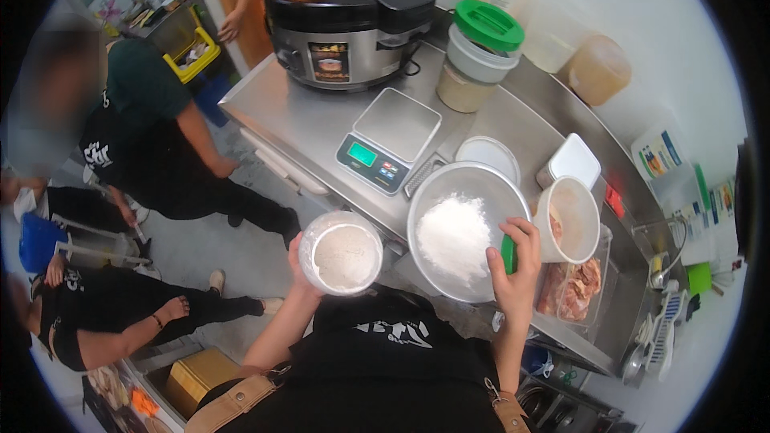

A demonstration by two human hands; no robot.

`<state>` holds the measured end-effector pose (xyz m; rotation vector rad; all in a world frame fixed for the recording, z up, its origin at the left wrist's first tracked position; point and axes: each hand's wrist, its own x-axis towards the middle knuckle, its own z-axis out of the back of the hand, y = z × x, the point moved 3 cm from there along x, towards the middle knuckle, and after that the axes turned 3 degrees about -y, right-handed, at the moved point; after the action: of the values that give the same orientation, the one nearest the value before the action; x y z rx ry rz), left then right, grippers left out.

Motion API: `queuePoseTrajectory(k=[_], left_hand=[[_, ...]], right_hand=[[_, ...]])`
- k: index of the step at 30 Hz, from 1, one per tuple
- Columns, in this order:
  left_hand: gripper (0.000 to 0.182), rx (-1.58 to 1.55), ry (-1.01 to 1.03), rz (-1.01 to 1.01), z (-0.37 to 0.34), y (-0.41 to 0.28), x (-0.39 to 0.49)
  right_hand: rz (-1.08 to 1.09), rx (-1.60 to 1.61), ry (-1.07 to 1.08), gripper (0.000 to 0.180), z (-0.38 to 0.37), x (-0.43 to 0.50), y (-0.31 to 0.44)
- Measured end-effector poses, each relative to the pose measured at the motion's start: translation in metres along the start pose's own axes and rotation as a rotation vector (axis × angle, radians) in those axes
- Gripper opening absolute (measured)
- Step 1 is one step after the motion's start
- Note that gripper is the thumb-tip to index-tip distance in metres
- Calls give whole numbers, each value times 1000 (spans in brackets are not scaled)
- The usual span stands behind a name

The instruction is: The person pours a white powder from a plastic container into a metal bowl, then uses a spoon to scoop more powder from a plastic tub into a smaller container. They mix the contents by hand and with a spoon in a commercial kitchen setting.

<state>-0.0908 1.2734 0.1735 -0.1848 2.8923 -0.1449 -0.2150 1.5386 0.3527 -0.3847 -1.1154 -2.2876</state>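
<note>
My left hand [299, 270] holds a round translucent tub [307, 255] from its left side, off the counter's front edge. Pale powder [347, 255] fills its opening. Near the right rim of a wide metal bowl [433, 192], my right hand [520, 252] grips a green plastic item [509, 254], probably a lid; the fingers partly cover it. A mound of white powder [454, 231] lies in the bowl. Behind the bowl stands a digital kitchen scale [397, 126] with a lit display and a bare platform.
A large rice cooker [349, 51] stands at the back of the steel counter [271, 87]. Stacked tubs with a green lid [488, 24] are beside it. Right of the bowl are a white bucket [574, 216] and a tray of raw meat [574, 291]. Co-workers [138, 126] stand at left.
</note>
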Motion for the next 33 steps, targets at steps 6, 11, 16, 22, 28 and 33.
queuePoseTrajectory(k=[6,11,16,22,28,33], left_hand=[[69,198,156,-49,-6,-8,4],[76,147,30,-29,-20,-5,-6],[72,302,-95,14,-26,5,-8],[70,341,-7,96,-38,21,-2],[68,487,-9,62,-48,31,4],[66,493,-26,69,-52,36,4]], right_hand=[[6,35,36,35,-4,-2,-5],[-9,22,39,36,-7,-2,-7],[0,117,145,41,-16,-1,4],[223,250,261,53,-34,5,37],[369,256,270,55,-44,11,53],[430,244,253,54,-42,9,53]])
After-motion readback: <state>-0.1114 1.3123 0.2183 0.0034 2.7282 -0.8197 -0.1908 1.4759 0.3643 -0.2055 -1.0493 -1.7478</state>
